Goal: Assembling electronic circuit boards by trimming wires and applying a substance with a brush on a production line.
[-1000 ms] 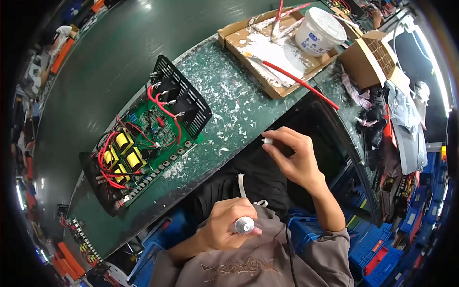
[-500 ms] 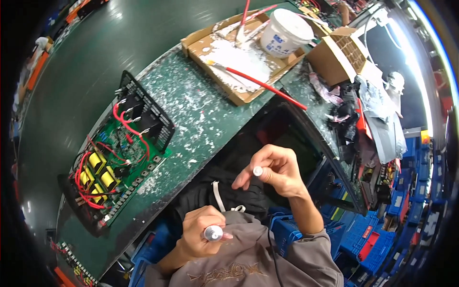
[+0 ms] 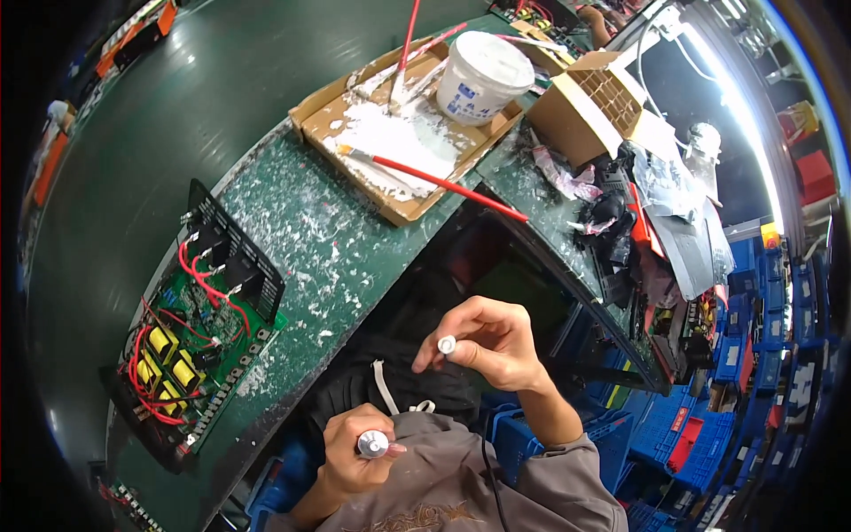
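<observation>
My left hand [image 3: 347,459] is closed round a silver tube [image 3: 373,444] whose nozzle end points up at me; the rest of the tube is hidden in the fist. To its right and a little farther off, my right hand [image 3: 496,353] pinches a small white cap [image 3: 447,345] between thumb and forefinger, with the other fingers curled loosely. Both hands are in front of my body, apart from each other and off the table. At the left on the table [image 3: 341,248] lies a green circuit board [image 3: 222,324] with red wires, yellow-wrapped parts and a black slotted end panel [image 3: 232,257].
A cardboard tray [image 3: 390,211] smeared with white paste holds a white tub [image 3: 483,80]. A red-handled brush [image 3: 443,184] lies across its near rim. An open divided carton [image 3: 589,111] and scrap stand at the right, above blue bins [image 3: 665,434]. Another person's hand [image 3: 592,19] shows far back.
The view has shifted, so the table items sit farther left and the tray lower. Both hands keep nearly the same pose, still holding the tube and the cap.
</observation>
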